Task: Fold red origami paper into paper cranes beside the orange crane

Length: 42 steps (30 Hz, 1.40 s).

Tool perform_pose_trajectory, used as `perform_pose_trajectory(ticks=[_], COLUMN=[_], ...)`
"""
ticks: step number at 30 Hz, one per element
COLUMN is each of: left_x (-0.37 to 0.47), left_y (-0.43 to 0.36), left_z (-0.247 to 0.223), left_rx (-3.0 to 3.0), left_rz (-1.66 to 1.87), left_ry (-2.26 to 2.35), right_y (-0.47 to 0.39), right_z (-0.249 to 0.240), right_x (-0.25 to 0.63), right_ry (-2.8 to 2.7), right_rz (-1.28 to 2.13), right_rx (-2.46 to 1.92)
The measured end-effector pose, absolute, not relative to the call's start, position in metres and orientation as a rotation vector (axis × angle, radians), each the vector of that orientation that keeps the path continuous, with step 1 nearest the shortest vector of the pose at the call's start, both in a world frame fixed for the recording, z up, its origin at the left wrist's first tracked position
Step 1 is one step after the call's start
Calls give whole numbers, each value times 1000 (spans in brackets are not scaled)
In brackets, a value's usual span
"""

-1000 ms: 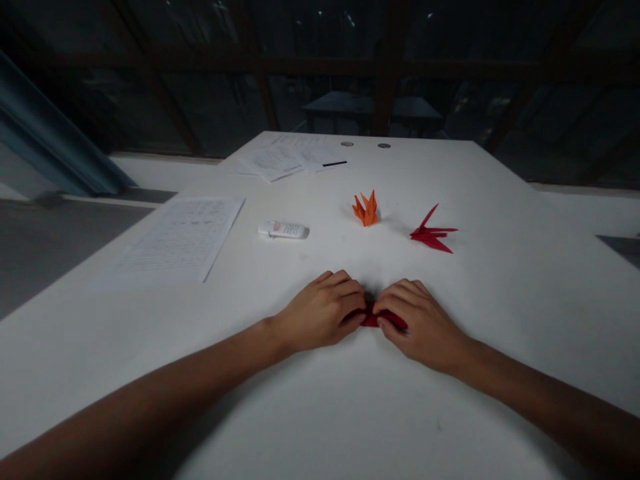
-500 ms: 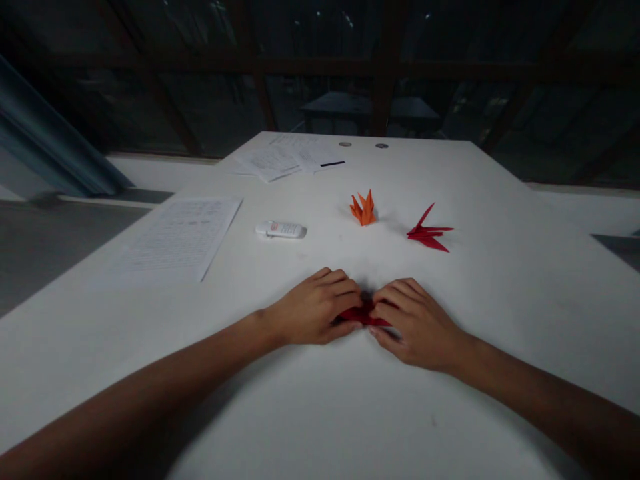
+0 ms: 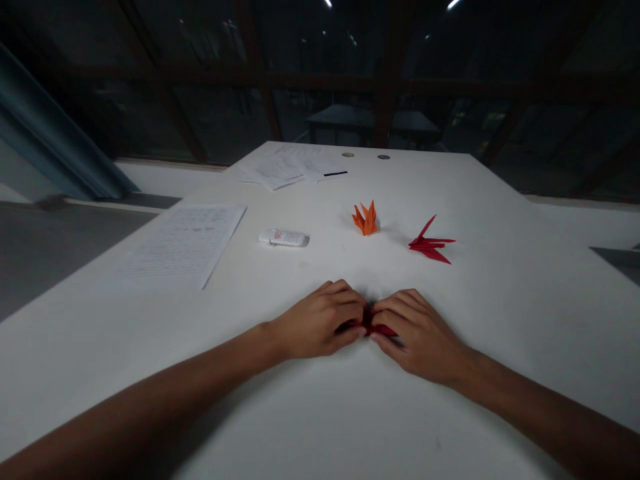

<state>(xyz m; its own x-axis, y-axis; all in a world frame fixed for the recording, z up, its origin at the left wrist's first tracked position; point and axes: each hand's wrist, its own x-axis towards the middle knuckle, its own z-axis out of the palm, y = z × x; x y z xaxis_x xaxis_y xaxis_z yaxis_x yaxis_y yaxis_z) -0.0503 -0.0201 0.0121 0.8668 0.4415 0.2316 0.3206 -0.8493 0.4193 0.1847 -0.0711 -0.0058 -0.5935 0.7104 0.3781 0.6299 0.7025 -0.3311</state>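
Note:
A small piece of folded red paper lies low over the white table between my two hands. My left hand grips its left part, the fingers curled over it and the thumb along the near side. From the other side my right hand pinches the right part between thumb and fingers. The fingertips of both hands almost meet and hide most of the paper. Beyond them stand an orange origami piece with pointed tips and, to its right, a red origami crane.
The white table carries a printed sheet at left and a white plastic device beside it. Farther back lie more papers, a black pen and two round grommets. Dark windows stand behind the table.
The view has tilted up slightly, so everything sits lower. My hands keep their hold on the red paper, with fingertips slightly closer together and less of the paper showing.

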Motion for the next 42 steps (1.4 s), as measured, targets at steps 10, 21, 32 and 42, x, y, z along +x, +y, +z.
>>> perform_pose_trajectory(ticks=[10, 21, 32, 42], left_x=[-48, -45, -43, -47], left_y=[-20, -21, -31, -27], left_z=[7, 5, 27, 49], left_rx=[2508, 2520, 2907, 1917], left_rz=[505, 605, 636, 1210], left_ry=[629, 728, 810, 927], right_y=[-70, -72, -72, -60], right_z=[-3, -1, 5, 22], right_x=[179, 179, 182, 186], right_ry=[-2267, -2334, -2374, -1717], right_rz=[364, 210, -80, 514], right_rx=[-1086, -1089, -1052, -1253])
